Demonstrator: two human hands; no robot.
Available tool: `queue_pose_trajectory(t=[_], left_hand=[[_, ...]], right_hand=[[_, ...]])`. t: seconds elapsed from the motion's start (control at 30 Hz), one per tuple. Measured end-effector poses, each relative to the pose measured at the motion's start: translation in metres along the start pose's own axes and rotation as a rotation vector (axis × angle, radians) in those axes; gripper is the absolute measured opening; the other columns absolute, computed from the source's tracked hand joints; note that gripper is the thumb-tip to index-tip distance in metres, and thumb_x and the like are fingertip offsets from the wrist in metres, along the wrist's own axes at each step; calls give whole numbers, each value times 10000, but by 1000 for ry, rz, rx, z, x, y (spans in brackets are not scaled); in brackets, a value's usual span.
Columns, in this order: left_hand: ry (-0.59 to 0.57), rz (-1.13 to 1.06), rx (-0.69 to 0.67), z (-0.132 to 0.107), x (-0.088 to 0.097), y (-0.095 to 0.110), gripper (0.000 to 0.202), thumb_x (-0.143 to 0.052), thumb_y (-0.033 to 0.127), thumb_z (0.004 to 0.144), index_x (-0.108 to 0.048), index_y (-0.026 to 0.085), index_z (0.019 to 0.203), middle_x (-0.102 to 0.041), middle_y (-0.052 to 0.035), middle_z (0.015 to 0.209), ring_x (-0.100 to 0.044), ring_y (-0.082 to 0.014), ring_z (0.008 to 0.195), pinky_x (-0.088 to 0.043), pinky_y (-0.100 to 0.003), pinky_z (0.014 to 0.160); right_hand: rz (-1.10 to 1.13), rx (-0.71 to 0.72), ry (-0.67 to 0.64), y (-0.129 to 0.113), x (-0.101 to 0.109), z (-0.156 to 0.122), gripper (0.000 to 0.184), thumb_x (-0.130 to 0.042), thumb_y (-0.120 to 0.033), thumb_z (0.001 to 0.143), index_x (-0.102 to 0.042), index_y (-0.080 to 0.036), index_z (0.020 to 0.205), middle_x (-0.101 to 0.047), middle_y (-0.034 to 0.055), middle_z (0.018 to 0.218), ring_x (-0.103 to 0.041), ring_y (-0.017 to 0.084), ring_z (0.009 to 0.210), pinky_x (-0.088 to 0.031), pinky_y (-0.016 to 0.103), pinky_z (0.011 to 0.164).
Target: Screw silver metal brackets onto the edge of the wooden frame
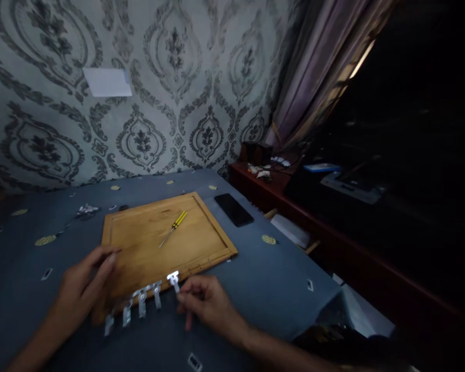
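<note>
A wooden board (pixel 201 243) lies on a blue cloth-covered table (pixel 279 279). A yellow-handled screwdriver (pixel 173 228) rests on the board's middle. Several small metal brackets (pixel 141 302) line the board's near edge. My left hand (pixel 83 287) lies on the board's near left corner, fingers stretched over the wood, holding nothing. My right hand (pixel 205 302) sits just below the near edge, its fingers pinched on the rightmost metal bracket (pixel 174 279).
A black phone (pixel 233 209) lies right of the board. Small metal parts (pixel 86 210) sit at the far left of the table. A dark red shelf (pixel 294 206) with clutter runs along the right. Patterned wallpaper and a curtain stand behind.
</note>
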State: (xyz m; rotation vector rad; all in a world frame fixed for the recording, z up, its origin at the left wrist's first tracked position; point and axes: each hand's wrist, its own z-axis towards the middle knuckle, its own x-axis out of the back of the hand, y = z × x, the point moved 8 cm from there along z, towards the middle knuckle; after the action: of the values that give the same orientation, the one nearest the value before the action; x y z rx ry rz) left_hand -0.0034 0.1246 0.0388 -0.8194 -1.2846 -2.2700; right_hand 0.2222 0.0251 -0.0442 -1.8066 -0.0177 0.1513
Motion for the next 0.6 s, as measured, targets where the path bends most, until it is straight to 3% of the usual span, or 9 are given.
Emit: queue_pose_trajectory(t=[0.17,0.27,0.43,0.6], left_hand=[[-345,-171,-73,22,-32,52,345,-493,483,964,-704,210,952,-740,-32,860,-705,-210,838,-561,-277,725],[-521,-163,-166,22,-56,67,350,-455,428,1005,-686,193,887,-719,-35,836,-682,-193,813,-514,-280,722],[-681,-177,-277,20,-78,65,403,-421,402,1040,-683,180,830,-710,-42,838,-663,-175,796,-504,-287,754],[-770,-262,-223,22,-86,49,407,-436,432,1040,-736,169,956,-771,-69,974,-709,-201,924,-542,-303,839]], right_hand=[[21,-9,28,-3,5,-9,476,-771,-635,735,-609,-188,765,-689,-7,704,-602,84,474,-333,196,439],[13,-3,42,-2,5,-12,427,-780,-586,762,-618,-191,755,-689,-13,694,-594,81,474,-375,211,474],[-28,33,64,-3,3,-11,411,-776,-579,774,-630,-196,760,-691,-12,684,-595,91,481,-455,248,546],[-76,42,62,-5,1,-8,351,-746,-527,825,-644,-197,766,-702,-4,698,-597,93,495,-480,257,569]])
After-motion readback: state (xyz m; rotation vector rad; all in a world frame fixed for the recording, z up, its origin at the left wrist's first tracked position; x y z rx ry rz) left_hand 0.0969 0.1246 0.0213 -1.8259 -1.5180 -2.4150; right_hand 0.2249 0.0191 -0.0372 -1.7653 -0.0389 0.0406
